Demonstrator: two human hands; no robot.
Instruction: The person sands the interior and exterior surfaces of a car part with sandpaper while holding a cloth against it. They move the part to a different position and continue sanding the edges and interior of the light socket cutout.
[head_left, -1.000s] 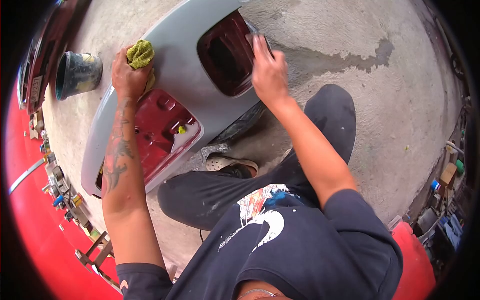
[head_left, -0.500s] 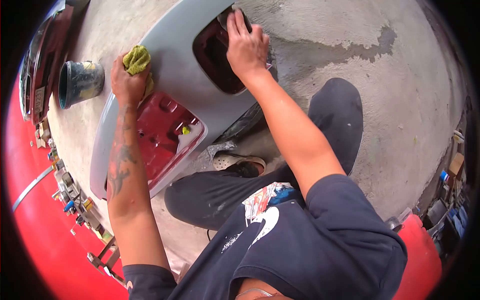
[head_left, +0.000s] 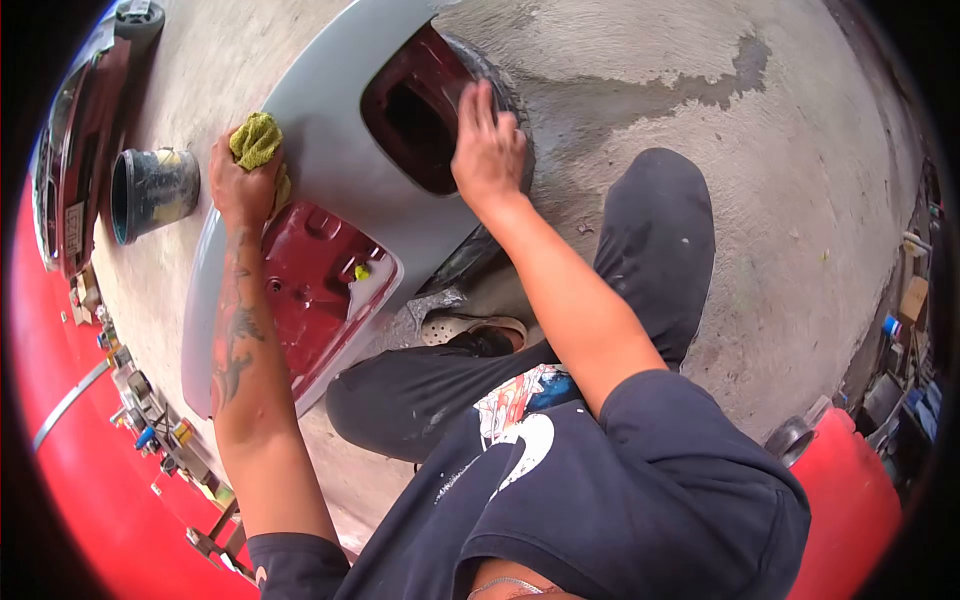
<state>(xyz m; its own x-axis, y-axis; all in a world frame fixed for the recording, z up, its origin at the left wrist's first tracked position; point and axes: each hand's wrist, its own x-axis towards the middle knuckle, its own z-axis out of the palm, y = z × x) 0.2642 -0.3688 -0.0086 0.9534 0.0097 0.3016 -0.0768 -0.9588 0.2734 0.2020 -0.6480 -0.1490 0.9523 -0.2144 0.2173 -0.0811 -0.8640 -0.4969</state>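
A curved grey car body panel [head_left: 325, 150] with two large cut-outs lies in front of me, dark red showing inside both. My left hand [head_left: 243, 185] is closed around a crumpled yellow-green cloth [head_left: 256, 140] and rests on the panel's left side. Beyond it, the left cut-out [head_left: 315, 265] holds a small yellow bit [head_left: 361, 272]. At the right border of the other cut-out [head_left: 408, 110], my right hand [head_left: 490, 150] reaches with its fingers stretched out, slightly blurred. Its palm side is hidden from view.
A paint-stained bucket [head_left: 155, 190] stands left of the panel on the concrete floor [head_left: 790, 210]. Farther left is a dark red car part with a plate [head_left: 75, 228]. Assorted tools and cans [head_left: 150, 420] line the left side. My shoe [head_left: 440, 328] is close to the panel's lower edge.
My right hand has slid down along the cut-out's right border, toward me. A dark piece seen at its fingertips before no longer shows there. The left hand keeps its cloth on the panel.
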